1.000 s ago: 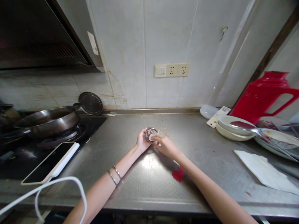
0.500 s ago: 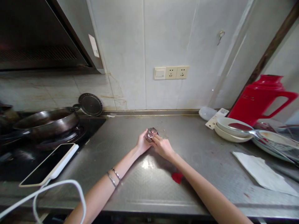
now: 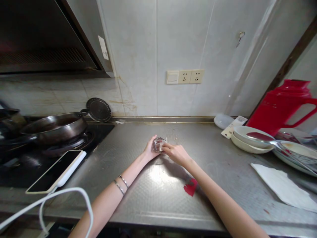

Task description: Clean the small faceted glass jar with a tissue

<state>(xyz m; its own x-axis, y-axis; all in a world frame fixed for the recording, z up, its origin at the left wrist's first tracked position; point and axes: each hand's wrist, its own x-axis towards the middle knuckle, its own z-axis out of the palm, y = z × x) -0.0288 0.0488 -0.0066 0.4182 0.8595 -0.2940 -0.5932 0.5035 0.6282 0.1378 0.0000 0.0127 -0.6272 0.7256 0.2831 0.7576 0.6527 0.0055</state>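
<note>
My left hand point(image 3: 149, 149) is curled around a small, round, clear and shiny glass-like cup point(image 3: 156, 144), its top facing me. At the cup's right side, my right hand point(image 3: 177, 153) pinches a small pale flat piece point(image 3: 161, 146) between thumb and fingers. The exact kind of this piece is too small to make out. A ragged red scrap point(image 3: 190, 187) lies on the steel counter point(image 3: 158, 198) beside my right forearm.
To the left, a steel pan point(image 3: 56, 129) sits on the black stove point(image 3: 99, 134); a phone point(image 3: 55, 172) with a white cable point(image 3: 74, 190) lies nearer. On the right are a red thermos jug point(image 3: 281, 105), stacked bowls point(image 3: 250, 145), a plate point(image 3: 294, 162) and a white tissue point(image 3: 282, 186).
My right hand has drawn slightly right from the cup, and the pale piece now shows at its fingertips. More of the red scrap is uncovered. The view has shifted slightly.
</note>
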